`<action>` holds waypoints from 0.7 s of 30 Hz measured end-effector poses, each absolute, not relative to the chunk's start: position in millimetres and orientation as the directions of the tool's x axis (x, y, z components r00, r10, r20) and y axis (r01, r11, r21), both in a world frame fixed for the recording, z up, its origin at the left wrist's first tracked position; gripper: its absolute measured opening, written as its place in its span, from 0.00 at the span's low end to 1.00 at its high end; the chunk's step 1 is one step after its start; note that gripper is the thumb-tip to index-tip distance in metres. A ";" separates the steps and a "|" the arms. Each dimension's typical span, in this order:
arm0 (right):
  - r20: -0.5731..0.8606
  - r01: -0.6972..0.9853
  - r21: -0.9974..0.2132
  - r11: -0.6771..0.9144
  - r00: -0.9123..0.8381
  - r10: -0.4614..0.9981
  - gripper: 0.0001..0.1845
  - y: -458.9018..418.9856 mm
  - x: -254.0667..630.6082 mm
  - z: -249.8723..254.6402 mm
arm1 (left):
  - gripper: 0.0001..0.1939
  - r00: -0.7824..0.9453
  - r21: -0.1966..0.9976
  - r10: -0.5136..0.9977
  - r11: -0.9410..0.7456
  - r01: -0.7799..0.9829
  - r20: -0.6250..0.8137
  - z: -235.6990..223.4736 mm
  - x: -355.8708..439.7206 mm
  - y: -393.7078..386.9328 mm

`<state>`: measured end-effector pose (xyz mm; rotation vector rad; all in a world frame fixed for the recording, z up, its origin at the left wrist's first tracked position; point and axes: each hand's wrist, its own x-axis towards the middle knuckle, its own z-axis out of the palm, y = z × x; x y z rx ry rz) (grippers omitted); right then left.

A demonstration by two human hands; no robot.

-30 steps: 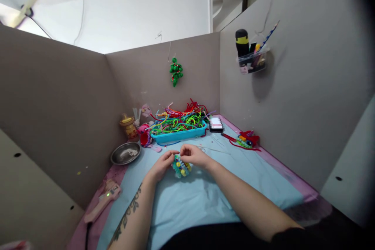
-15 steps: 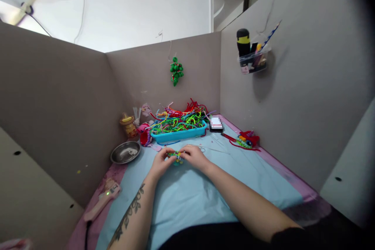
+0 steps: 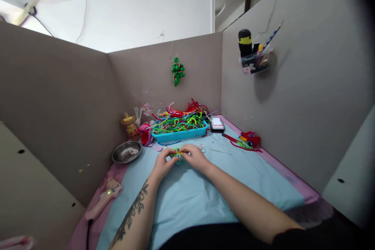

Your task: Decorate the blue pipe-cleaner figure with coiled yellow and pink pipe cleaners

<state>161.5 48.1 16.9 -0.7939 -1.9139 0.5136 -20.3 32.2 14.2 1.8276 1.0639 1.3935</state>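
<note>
Steer clear of the metal dish [image 3: 121,158] at left; with the left hand [image 3: 163,162], gripping the small multicoloured piece [image 3: 178,157] by thumb and fingers over the blue cloth [image 3: 187,203], best to pinch lightly, so as not to crush it; with the right hand [image 3: 195,157], likewise gripping its right side, best to press evenly, without twisting

Illumination is diffuse and moderately bright. The white wall [image 3: 146,11] above the blue tray [image 3: 180,137] is brightest. Right of the tray, a clear box [image 3: 254,64] casts a soft shadow; beyond, the frame edge darkens. The coloured piece [image 3: 177,158] before the tray lacks sharp detail.
</note>
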 end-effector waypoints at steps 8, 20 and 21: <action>0.660 0.273 -0.596 0.755 -0.369 0.654 0.12 42.7 161.8 22.4 | 0.06 0.171 0.757 0.827 -0.559 0.337 0.535 9.9 -19.2 31.1; 0.569 0.300 -0.725 0.620 -0.246 0.785 0.10 57.1 169.9 15.1 | 0.06 0.194 0.691 0.861 -0.497 0.525 0.471 16.2 -15.6 27.7; 0.578 0.301 -0.715 0.631 -0.253 0.776 0.10 57.4 170.7 15.8 | 0.06 0.185 0.693 0.862 -0.493 0.526 0.473 16.2 -15.5 28.2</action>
